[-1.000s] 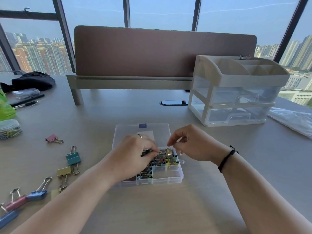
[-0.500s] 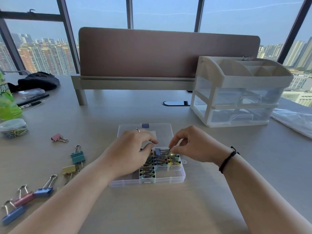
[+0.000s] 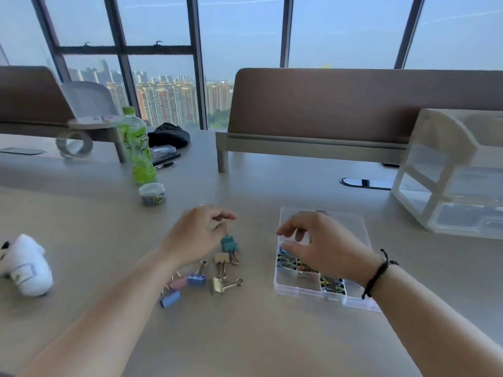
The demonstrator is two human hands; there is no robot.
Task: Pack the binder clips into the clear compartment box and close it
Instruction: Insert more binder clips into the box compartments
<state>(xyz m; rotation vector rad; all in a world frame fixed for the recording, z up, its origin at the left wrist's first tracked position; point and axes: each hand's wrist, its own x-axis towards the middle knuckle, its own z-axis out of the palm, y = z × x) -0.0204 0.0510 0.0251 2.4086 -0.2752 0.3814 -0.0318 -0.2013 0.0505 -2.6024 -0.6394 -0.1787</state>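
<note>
The clear compartment box (image 3: 299, 291) lies open at the right, its lid (image 3: 351, 227) flat behind it and several compartments full of small coloured clips. My right hand (image 3: 324, 248) hovers over its left compartments, fingers spread, holding nothing. Left of the box, loose binder clips lie on the desk: teal (image 3: 230, 244), yellow (image 3: 221, 258), gold (image 3: 219, 285), blue (image 3: 196, 280), pink (image 3: 178, 282) and a second blue clip (image 3: 170, 299). My left hand (image 3: 198, 232) curls just above the teal clip, thumb and fingertips slightly apart at its wire handle.
A green bottle (image 3: 138, 151) and a small jar of paper clips (image 3: 152, 194) stand behind the loose clips. A white plush toy (image 3: 27, 265) lies far left. A plastic drawer organiser (image 3: 449, 172) stands at the right, behind the box. Brown desk dividers (image 3: 326, 104) line the back.
My left hand has left the box and swung left to the loose clips. My right hand has stayed over the box with fingers now spread. The view has turned left.
</note>
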